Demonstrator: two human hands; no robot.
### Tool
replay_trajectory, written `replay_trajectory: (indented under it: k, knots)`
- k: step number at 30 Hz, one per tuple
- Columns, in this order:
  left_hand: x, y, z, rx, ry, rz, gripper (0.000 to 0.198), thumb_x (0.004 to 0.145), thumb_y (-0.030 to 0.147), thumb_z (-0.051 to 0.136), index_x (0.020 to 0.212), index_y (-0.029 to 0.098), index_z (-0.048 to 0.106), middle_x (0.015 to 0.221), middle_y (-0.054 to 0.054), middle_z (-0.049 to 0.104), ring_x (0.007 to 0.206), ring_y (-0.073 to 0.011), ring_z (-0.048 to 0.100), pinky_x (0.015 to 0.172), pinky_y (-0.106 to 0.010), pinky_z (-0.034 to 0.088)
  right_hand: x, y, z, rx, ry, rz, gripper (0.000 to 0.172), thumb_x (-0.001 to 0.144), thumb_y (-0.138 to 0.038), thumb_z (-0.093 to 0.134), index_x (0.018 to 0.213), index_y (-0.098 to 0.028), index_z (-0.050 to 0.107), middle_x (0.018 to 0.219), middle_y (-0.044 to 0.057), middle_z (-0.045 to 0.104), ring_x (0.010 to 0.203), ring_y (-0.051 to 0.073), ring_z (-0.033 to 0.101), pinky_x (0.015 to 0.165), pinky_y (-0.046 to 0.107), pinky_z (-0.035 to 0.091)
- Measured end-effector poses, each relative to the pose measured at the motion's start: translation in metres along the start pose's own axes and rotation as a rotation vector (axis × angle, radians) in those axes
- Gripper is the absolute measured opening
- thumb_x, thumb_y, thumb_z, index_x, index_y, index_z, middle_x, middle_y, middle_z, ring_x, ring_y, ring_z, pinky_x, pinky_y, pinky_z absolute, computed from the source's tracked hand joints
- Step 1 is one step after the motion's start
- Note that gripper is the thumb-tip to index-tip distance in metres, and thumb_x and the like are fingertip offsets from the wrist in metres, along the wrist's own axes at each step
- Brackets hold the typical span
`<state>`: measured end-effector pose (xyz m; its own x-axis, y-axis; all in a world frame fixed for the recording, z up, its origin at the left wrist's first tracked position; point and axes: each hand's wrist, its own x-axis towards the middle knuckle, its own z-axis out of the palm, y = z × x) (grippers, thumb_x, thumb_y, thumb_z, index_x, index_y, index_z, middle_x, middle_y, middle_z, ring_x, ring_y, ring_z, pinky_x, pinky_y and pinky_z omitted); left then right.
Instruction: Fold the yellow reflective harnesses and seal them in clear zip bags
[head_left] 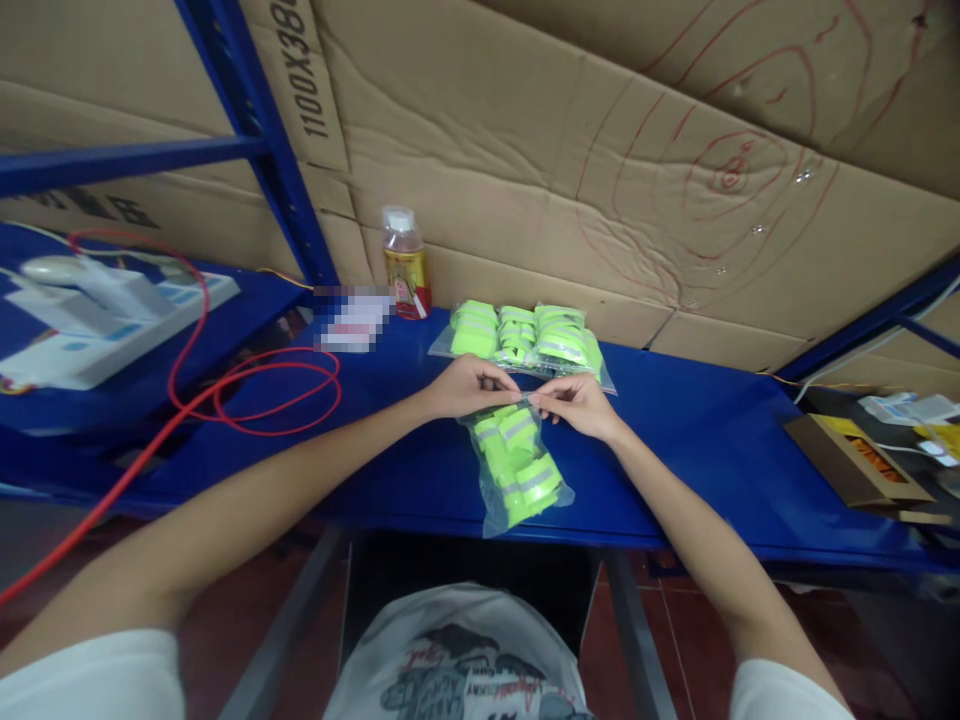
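A clear plastic bag [519, 465] filled with neon yellow-green bands with grey stripes lies near the front edge of the blue table. My left hand [474, 387] pinches its top edge on the left, and my right hand [576, 403] pinches the same edge a little to the right. The fingertips of both hands are close together. Just beyond my hands, more bagged neon bands [517, 335] sit in a row against the cardboard.
A bottle with red liquid [406, 265] stands at the back, beside blurred papers [356, 322]. A red cable [176, 410] loops at the left near white power strips [112, 330]. An open cardboard box [855, 462] lies at the right.
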<state>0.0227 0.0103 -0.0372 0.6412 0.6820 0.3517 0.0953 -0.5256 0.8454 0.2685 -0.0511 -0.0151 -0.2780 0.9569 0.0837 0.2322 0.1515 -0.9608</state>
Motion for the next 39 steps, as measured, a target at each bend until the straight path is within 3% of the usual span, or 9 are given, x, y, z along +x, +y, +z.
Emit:
replay_trajectory:
  k: [4, 7, 9, 15, 21, 27, 39]
  knots:
    - [-0.003, 0.005, 0.000, 0.154, 0.048, 0.107, 0.027, 0.091, 0.044, 0.082, 0.095, 0.018, 0.089, 0.074, -0.006, 0.079, 0.054, -0.0099, 0.054, 0.055, -0.023, 0.039, 0.000, 0.002, 0.001, -0.002, 0.011, -0.005, 0.049, 0.072, -0.061, 0.094, 0.086, -0.015, 0.085, 0.064, 0.005, 0.075, 0.050, 0.012, 0.064, 0.045, 0.022, 0.052]
    - [-0.006, 0.012, 0.000, 0.320, 0.059, 0.228, 0.022, 0.096, 0.041, 0.077, 0.093, 0.023, 0.089, 0.091, -0.008, 0.084, 0.077, -0.0177, 0.071, 0.073, -0.026, 0.051, 0.002, 0.005, 0.000, 0.013, 0.012, 0.020, 0.049, 0.072, -0.060, 0.094, 0.090, -0.016, 0.086, 0.066, 0.005, 0.077, 0.051, 0.013, 0.066, 0.045, 0.022, 0.054]
    - [-0.007, 0.015, -0.001, 0.372, 0.023, 0.255, 0.024, 0.100, 0.039, 0.071, 0.094, 0.023, 0.088, 0.099, -0.009, 0.084, 0.091, -0.0211, 0.074, 0.081, -0.029, 0.053, 0.003, 0.008, 0.000, 0.035, -0.004, 0.046, 0.049, 0.071, -0.059, 0.095, 0.092, -0.016, 0.087, 0.070, 0.006, 0.079, 0.053, 0.014, 0.068, 0.045, 0.023, 0.055]
    - [-0.003, 0.014, -0.004, 0.276, -0.066, 0.156, 0.024, 0.096, 0.040, 0.074, 0.099, 0.019, 0.083, 0.099, -0.007, 0.079, 0.069, -0.0120, 0.062, 0.063, -0.022, 0.045, 0.002, 0.008, -0.001, 0.050, -0.051, 0.046, 0.043, 0.073, -0.052, 0.096, 0.095, -0.016, 0.089, 0.071, 0.005, 0.080, 0.055, 0.013, 0.069, 0.049, 0.023, 0.059]
    - [-0.001, 0.013, -0.003, 0.083, -0.099, 0.104, 0.033, 0.098, 0.046, 0.073, 0.098, 0.015, 0.082, 0.098, -0.010, 0.078, 0.076, -0.0131, 0.067, 0.064, -0.020, 0.047, 0.004, 0.013, -0.007, 0.104, -0.101, 0.088, 0.047, 0.069, -0.050, 0.099, 0.099, -0.016, 0.089, 0.077, 0.007, 0.083, 0.063, 0.017, 0.076, 0.055, 0.027, 0.066]
    - [-0.002, 0.012, -0.001, 0.046, -0.096, 0.155, 0.032, 0.097, 0.047, 0.076, 0.098, 0.016, 0.085, 0.097, -0.009, 0.075, 0.078, -0.0129, 0.064, 0.062, -0.020, 0.046, 0.005, 0.017, -0.008, 0.116, -0.073, 0.095, 0.047, 0.067, -0.049, 0.100, 0.098, -0.015, 0.089, 0.077, 0.009, 0.084, 0.065, 0.017, 0.077, 0.059, 0.028, 0.068]
    - [0.000, 0.008, -0.002, -0.003, -0.085, 0.094, 0.031, 0.091, 0.047, 0.083, 0.095, 0.016, 0.088, 0.096, -0.011, 0.078, 0.079, -0.0149, 0.067, 0.064, -0.022, 0.048, 0.003, 0.013, -0.002, 0.098, -0.039, 0.032, 0.045, 0.069, -0.052, 0.099, 0.093, -0.016, 0.089, 0.074, 0.007, 0.082, 0.062, 0.016, 0.075, 0.055, 0.026, 0.065]
